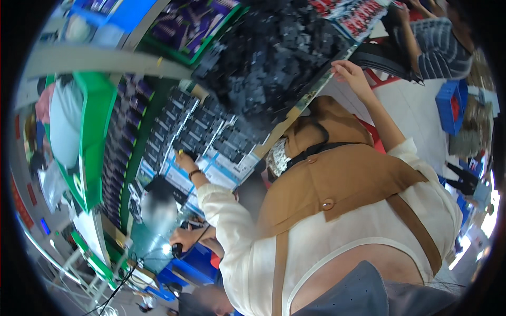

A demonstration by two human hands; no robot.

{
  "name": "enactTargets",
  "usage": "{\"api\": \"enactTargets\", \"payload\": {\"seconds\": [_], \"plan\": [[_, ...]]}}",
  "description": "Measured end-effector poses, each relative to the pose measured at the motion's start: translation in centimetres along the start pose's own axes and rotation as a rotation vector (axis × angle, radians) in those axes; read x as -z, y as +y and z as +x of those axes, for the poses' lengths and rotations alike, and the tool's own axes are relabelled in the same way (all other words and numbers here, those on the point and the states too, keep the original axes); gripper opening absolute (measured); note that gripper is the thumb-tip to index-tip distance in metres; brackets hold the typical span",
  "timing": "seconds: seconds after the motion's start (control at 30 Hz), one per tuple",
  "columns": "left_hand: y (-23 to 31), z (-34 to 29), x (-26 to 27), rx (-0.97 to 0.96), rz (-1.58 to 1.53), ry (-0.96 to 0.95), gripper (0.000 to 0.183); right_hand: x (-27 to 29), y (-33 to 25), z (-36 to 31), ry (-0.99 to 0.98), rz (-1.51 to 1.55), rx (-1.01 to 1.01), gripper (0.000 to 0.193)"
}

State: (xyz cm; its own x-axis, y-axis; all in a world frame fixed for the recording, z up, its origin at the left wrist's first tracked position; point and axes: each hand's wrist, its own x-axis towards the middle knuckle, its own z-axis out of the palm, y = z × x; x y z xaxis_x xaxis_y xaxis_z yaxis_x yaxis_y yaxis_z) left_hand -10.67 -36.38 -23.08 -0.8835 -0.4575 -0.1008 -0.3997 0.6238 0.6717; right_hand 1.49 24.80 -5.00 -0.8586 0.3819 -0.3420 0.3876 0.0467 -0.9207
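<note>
My left hand reaches over white-and-blue boxes beside rows of black plastic parts. Its fingers are curled together, with a small yellow spot at the fingertips. Whether they grip one of the dark parts is too small to tell. A dark band circles that wrist. My right hand hangs by the table's edge, near a big heap of loose black parts. Its fingers are loosely stretched and apart, with nothing seen in them.
A co-worker's hand grips a black corded tool close to my left arm. Purple parts fill a green-rimmed crate; red-and-white packets lie beyond the heap. Another person is at upper right, near a blue bin.
</note>
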Motion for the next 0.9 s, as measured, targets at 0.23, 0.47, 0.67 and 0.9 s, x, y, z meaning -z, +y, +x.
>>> {"api": "enactTargets", "payload": {"seconds": [0.23,0.47,0.67,0.9], "plan": [[7.5,-3.5,1.0,0.240,0.240,0.349,0.040,10.2,8.7,11.3,0.515,0.372,-0.210,0.029],[20.0,-13.1,0.5,-0.065,-0.464,0.210,0.025,15.6,14.2,20.0,0.462,0.254,-0.330,0.030],[33.6,-23.1,-3.7,-0.065,-0.735,0.170,0.025,17.0,12.4,18.1,0.413,0.291,-0.115,0.025],[40.6,-31.2,-12.9,-0.166,-1.299,-0.634,0.045,10.9,-0.3,6.4,0.033,0.262,-0.036,0.022]]}}
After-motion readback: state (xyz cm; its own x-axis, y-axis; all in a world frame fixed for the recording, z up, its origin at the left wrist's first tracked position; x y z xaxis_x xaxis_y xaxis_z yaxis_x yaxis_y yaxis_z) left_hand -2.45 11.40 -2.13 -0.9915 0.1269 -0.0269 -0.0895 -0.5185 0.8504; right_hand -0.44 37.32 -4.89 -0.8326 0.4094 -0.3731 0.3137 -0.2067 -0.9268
